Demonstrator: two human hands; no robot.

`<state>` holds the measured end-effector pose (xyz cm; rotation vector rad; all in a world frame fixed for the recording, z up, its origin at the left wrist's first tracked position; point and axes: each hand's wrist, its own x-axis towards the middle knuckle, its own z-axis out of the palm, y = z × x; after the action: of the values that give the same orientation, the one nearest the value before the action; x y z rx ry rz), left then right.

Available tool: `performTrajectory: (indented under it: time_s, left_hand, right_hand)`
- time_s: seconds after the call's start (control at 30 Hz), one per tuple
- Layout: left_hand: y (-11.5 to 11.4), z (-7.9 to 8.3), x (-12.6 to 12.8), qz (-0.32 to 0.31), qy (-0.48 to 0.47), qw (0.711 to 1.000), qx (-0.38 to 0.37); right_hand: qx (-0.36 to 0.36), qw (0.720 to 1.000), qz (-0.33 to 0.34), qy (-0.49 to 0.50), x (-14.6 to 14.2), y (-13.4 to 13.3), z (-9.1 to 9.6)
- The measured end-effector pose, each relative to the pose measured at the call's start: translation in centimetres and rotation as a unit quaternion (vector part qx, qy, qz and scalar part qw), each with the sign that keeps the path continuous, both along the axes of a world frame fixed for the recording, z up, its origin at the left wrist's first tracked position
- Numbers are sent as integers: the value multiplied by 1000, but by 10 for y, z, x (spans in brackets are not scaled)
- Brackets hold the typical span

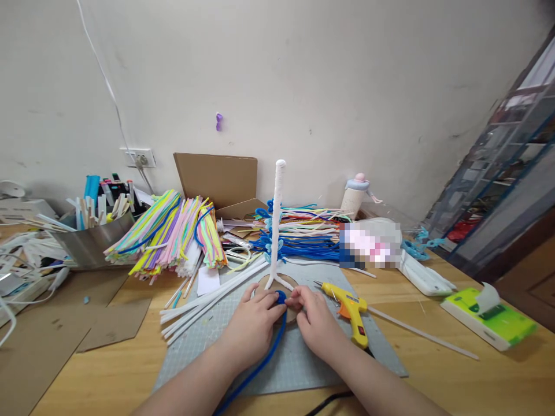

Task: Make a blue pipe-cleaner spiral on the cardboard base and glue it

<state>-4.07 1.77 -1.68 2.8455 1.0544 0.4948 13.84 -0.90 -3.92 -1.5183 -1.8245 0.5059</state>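
My left hand [252,323] and my right hand [316,325] meet at a round cardboard disc [291,283] on a grey cutting mat [299,361]. Both pinch a blue pipe cleaner [260,361] whose end is coiled [281,297] on the disc; its tail runs back toward me between my arms. A tall white pipe-cleaner stem [277,219] stands upright on the disc, with white legs spread at its foot.
A yellow glue gun [349,309] lies right of my hands. White pipe cleaners [208,303] lie to the left, coloured bundles [169,234] and blue ones [303,240] behind. A metal tub of tools [93,234], cardboard sheets [108,329], a green wipes pack [494,318].
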Motion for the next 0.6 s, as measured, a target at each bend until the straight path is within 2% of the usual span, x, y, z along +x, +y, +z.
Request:
performTrajectory:
  time_s: [0.1, 0.23, 0.47, 0.6]
  left_hand:
    - [1, -1, 1, -5, 7, 1000, 11]
    - [1, -1, 2, -6, 4, 1000, 14]
    - [1, -3, 1, -6, 3, 1000, 29]
    - [1, -4, 2, -6, 7, 999, 33]
  right_hand:
    - [9, 1000, -7, 2, 1, 1, 0]
    - [55, 998, -22, -17, 3, 3, 1]
    - [74, 988, 60, -126, -1, -3, 9]
    - [83, 976, 82, -182, -3, -5, 13]
